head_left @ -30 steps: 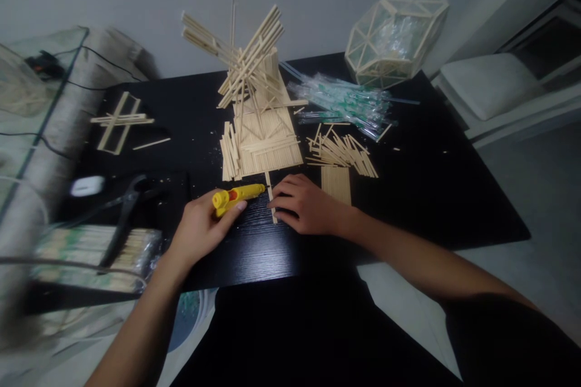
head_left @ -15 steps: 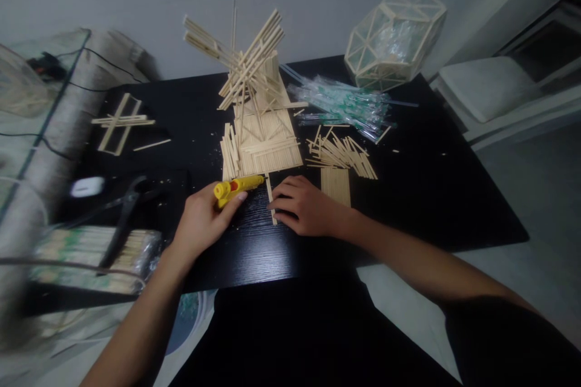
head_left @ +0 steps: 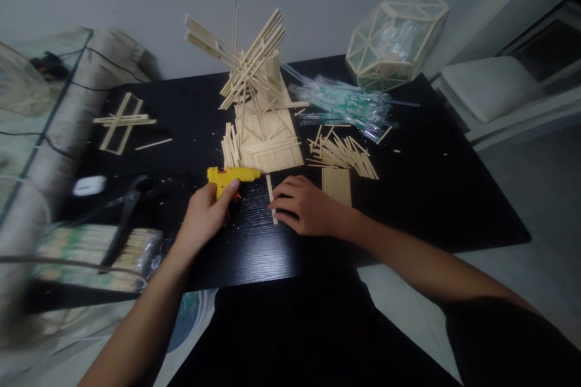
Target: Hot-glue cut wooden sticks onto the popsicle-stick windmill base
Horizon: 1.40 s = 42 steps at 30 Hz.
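Observation:
My left hand [head_left: 204, 214] is closed round the handle of a yellow glue gun [head_left: 231, 175], whose nozzle points right toward a thin wooden stick [head_left: 271, 190] lying on the black table [head_left: 431, 181]. My right hand [head_left: 302, 204] rests with curled fingers pressing down on the near end of that stick. Just beyond stands a windmill-like model of wooden sticks [head_left: 258, 103] on a flat stick base.
A pile of loose sticks [head_left: 342, 154] and a small stick panel [head_left: 336, 184] lie right of the model. Plastic-wrapped sticks [head_left: 345, 106] and a faceted stick dome [head_left: 394, 36] sit behind. At left are a stick cross [head_left: 122, 124], pliers [head_left: 124, 208] and packs of sticks [head_left: 95, 251].
My left hand has turned the glue gun upright and lifted it slightly, away from me; the gun now sits level with its nozzle near the stick. The right hand has stayed in place.

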Each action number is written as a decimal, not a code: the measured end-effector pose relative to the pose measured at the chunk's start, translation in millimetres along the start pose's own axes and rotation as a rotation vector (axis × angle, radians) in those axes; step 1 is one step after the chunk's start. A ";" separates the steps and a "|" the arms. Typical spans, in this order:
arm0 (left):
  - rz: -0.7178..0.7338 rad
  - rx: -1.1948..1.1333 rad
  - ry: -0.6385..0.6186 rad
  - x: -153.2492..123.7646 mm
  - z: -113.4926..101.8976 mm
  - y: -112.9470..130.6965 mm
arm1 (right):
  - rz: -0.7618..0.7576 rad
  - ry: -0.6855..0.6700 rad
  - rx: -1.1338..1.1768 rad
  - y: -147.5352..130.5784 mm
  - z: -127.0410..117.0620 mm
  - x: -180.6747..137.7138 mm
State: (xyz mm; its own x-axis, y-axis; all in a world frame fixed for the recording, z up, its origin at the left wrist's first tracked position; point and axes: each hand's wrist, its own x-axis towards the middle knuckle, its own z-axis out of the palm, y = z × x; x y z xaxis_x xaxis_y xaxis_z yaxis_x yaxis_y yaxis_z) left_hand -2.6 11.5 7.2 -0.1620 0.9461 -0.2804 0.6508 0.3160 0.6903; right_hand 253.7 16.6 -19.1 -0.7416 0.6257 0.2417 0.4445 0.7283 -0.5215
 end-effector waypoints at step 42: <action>-0.065 -0.119 -0.110 4.6 5.0 -4.3 | 0.005 0.019 0.015 1.1 2.7 -0.4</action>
State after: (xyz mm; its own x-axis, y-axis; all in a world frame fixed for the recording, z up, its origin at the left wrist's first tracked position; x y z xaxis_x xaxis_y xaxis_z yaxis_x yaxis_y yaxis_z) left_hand -2.4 14.1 -0.4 -0.1143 0.9121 -0.3938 0.5484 0.3885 0.7405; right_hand 253.2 16.3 -21.9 -0.7297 0.6349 0.2539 0.4411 0.7208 -0.5347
